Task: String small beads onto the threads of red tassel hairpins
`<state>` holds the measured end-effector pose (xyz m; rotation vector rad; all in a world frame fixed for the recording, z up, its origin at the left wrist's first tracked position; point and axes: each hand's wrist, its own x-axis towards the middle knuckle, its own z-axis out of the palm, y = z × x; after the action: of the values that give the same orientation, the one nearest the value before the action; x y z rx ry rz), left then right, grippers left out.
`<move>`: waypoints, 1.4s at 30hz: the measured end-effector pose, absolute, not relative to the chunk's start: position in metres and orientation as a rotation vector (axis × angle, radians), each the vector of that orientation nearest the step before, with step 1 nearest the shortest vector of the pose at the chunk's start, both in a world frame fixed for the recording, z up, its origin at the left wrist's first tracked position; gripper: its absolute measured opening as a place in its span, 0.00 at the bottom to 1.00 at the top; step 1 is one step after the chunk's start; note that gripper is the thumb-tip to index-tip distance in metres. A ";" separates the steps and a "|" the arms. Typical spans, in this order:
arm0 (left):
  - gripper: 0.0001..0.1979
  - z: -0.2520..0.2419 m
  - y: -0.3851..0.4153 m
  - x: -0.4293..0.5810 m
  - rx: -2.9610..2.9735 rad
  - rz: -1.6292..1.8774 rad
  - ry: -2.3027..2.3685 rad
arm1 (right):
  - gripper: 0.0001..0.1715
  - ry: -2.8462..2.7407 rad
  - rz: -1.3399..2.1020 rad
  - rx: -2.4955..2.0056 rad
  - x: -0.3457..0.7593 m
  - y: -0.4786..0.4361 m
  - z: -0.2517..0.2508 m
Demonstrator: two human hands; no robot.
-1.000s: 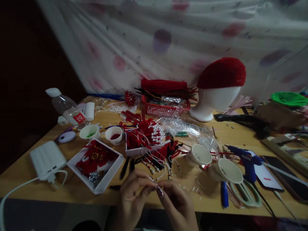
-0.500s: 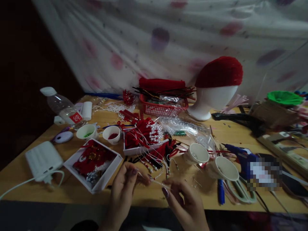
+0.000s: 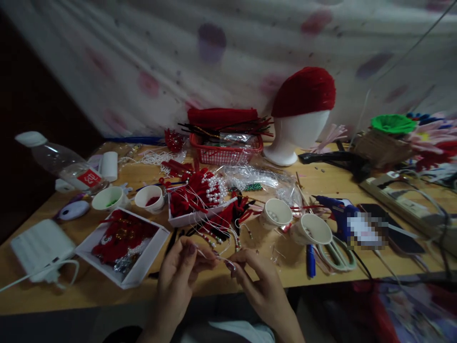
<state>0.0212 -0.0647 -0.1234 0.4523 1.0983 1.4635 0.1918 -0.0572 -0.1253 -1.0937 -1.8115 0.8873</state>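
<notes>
Near the table's front edge, my left hand (image 3: 179, 276) pinches a thin white string (image 3: 222, 258) between thumb and fingers. My right hand (image 3: 260, 280) is closed on the string's other side, its thumb and forefinger pressed together. Only a short stretch of string shows between the two hands. Just beyond them, strands of red and white beads (image 3: 236, 238) trail from red fuzzy pieces (image 3: 194, 190) in a white box (image 3: 177, 220). Any bead at my fingertips is too small to make out.
Paper cups (image 3: 276, 213) with beads stand on both sides. An open white box (image 3: 124, 280), power adapter (image 3: 43, 243) and tilted bottle (image 3: 67, 164) are left. Glue gun (image 3: 333, 209), scissors (image 3: 339, 259) and blue pen (image 3: 311, 264) lie right. Behind stand a red basket (image 3: 224, 155) and a foam head (image 3: 285, 133).
My view has turned to the right, so the table's things sit further left. My right hand has come closer to my left, and less string shows between them.
</notes>
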 end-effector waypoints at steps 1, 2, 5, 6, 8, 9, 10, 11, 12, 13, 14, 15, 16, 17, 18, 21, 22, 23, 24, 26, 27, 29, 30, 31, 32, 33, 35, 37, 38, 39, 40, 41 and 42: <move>0.19 -0.124 -0.064 0.020 0.425 1.495 1.101 | 0.10 -1.816 0.854 -1.114 0.196 -0.056 -0.126; 0.19 -0.124 -0.063 0.018 0.402 1.537 1.100 | 0.09 -1.816 0.810 -1.136 0.201 -0.055 -0.128; 0.21 -0.121 -0.059 0.014 0.366 1.670 1.107 | 0.07 -1.798 0.667 -1.230 0.219 -0.053 -0.133; 0.21 -0.119 -0.058 0.013 0.371 1.702 1.116 | 0.06 -1.787 0.624 -1.259 0.225 -0.053 -0.134; 0.21 -0.118 -0.057 0.012 0.397 1.736 1.132 | 0.07 -1.776 0.561 -1.291 0.235 -0.052 -0.137; 0.20 -0.118 -0.057 0.013 0.415 1.740 1.132 | 0.08 -1.774 0.530 -1.298 0.240 -0.051 -0.138; 0.19 -0.118 -0.058 0.015 0.432 1.731 1.129 | 0.09 -1.774 0.497 -1.305 0.243 -0.051 -0.139; 0.19 -0.119 -0.060 0.017 0.452 1.707 1.132 | 0.09 -1.783 0.469 -1.316 0.246 -0.050 -0.140; 0.18 -0.120 -0.061 0.019 0.481 1.665 1.146 | 0.10 -1.794 0.440 -1.330 0.247 -0.050 -0.141; 0.17 -0.122 -0.063 0.021 0.524 1.609 1.172 | 0.09 -1.805 0.411 -1.343 0.248 -0.050 -0.141; 0.16 -0.123 -0.064 0.024 0.590 1.548 1.205 | 0.09 -1.814 0.390 -1.348 0.248 -0.050 -0.141; 0.15 -0.124 -0.065 0.026 0.688 1.496 1.238 | 0.08 -1.815 0.389 -1.346 0.247 -0.051 -0.140; 0.13 -0.125 -0.066 0.027 0.820 1.449 1.262 | 0.07 -1.803 0.410 -1.333 0.244 -0.054 -0.138; 0.12 -0.126 -0.067 0.028 0.973 1.415 1.273 | 0.08 -1.781 0.458 -1.315 0.240 -0.056 -0.135; 0.10 -0.128 -0.067 0.028 1.127 1.387 1.274 | 0.10 -1.761 0.540 -1.291 0.234 -0.060 -0.132; 0.06 -0.130 -0.069 0.028 1.451 1.328 1.244 | 0.17 -1.729 0.872 -1.187 0.213 -0.070 -0.124; 0.06 -0.131 -0.069 0.028 1.497 1.320 1.240 | 0.15 -1.717 0.970 -1.155 0.206 -0.072 -0.124; 0.05 -0.131 -0.070 0.027 1.525 1.322 1.242 | 0.13 -1.702 1.056 -1.128 0.199 -0.073 -0.124; 0.05 -0.131 -0.071 0.027 1.543 1.325 1.246 | 0.11 -1.677 1.123 -1.110 0.194 -0.074 -0.125; 0.05 -0.130 -0.073 0.027 1.542 1.340 1.258 | 0.12 -1.624 1.205 -1.090 0.188 -0.073 -0.130; 0.06 -0.130 -0.073 0.027 1.522 1.342 1.264 | 0.13 -1.605 1.223 -1.086 0.187 -0.073 -0.132; 0.07 -0.129 -0.074 0.029 1.467 1.339 1.264 | 0.13 -1.589 1.236 -1.092 0.188 -0.073 -0.134; 0.07 -0.128 -0.075 0.030 1.443 1.332 1.259 | 0.13 -1.591 1.242 -1.101 0.190 -0.074 -0.135; 0.07 -0.128 -0.075 0.031 1.427 1.325 1.250 | 0.13 -1.599 1.251 -1.105 0.191 -0.075 -0.135; 0.07 -0.128 -0.075 0.031 1.422 1.317 1.236 | 0.13 -1.607 1.261 -1.102 0.192 -0.076 -0.135; 0.07 -0.128 -0.075 0.030 1.432 1.308 1.221 | 0.12 -1.615 1.268 -1.092 0.192 -0.077 -0.134; 0.07 -0.125 -0.075 0.021 1.485 1.289 1.231 | 0.12 -1.624 1.253 -1.083 0.193 -0.079 -0.134; 0.08 -0.118 -0.075 -0.001 1.557 1.302 1.364 | 0.13 -1.645 1.218 -1.104 0.193 -0.079 -0.134; 0.07 -0.114 -0.074 -0.017 1.576 1.337 1.511 | 0.13 -1.660 1.197 -1.126 0.193 -0.079 -0.134; 0.06 -0.110 -0.073 -0.036 1.570 1.384 1.692 | 0.13 -1.679 1.175 -1.146 0.194 -0.078 -0.135; 0.07 -0.106 -0.071 -0.056 1.562 1.366 1.880 | 0.14 -1.700 1.155 -1.161 0.194 -0.077 -0.135; 0.09 -0.103 -0.068 -0.077 1.554 1.223 2.054 | 0.14 -1.721 1.139 -1.171 0.195 -0.076 -0.135; 0.11 -0.102 -0.065 -0.096 1.595 1.073 2.157 | 0.14 -1.735 1.125 -1.180 0.195 -0.074 -0.136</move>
<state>-0.0955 -0.0652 -0.1016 1.5946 2.1573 1.0733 0.1954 -0.0739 -0.1357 -1.1800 -1.7352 1.1249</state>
